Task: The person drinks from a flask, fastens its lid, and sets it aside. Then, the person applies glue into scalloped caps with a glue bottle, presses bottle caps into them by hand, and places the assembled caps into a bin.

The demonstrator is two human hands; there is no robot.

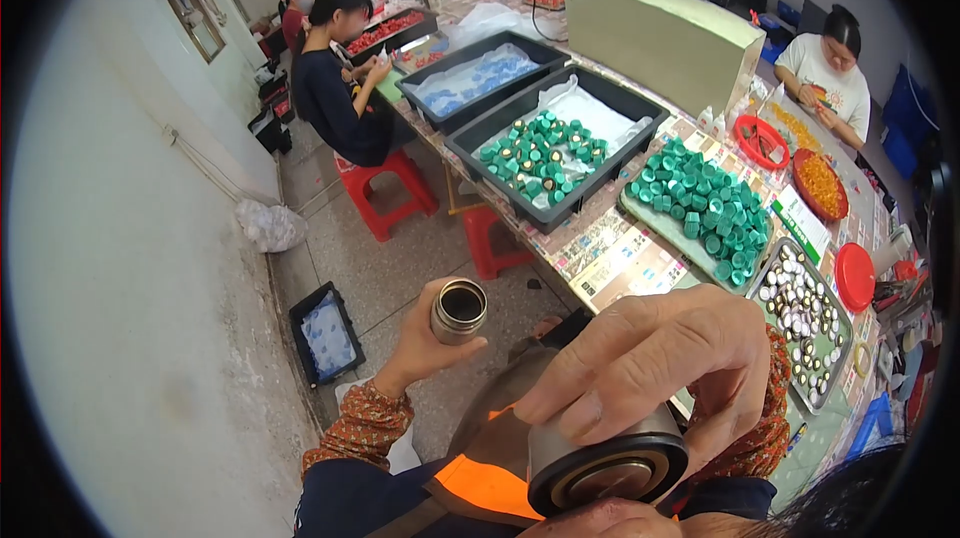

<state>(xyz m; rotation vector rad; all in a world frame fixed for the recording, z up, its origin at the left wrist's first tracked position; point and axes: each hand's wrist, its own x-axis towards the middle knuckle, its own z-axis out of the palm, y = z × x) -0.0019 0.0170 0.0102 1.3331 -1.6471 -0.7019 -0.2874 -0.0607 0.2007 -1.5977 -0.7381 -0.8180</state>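
Flask (460,312) is gripped in curled left fingers (466,349), cup (608,476) in right fingers (625,343), between a crowded table (590,250) and stained wall (140,268).

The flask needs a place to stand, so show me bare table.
Room for the flask: patterned tabletop between the nearer black bin, green-cap tray and its own edge. Crowded: farther right, around the disc tray and red lid.

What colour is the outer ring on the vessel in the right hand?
Black; the outer ring shows best in the head view, the only one.
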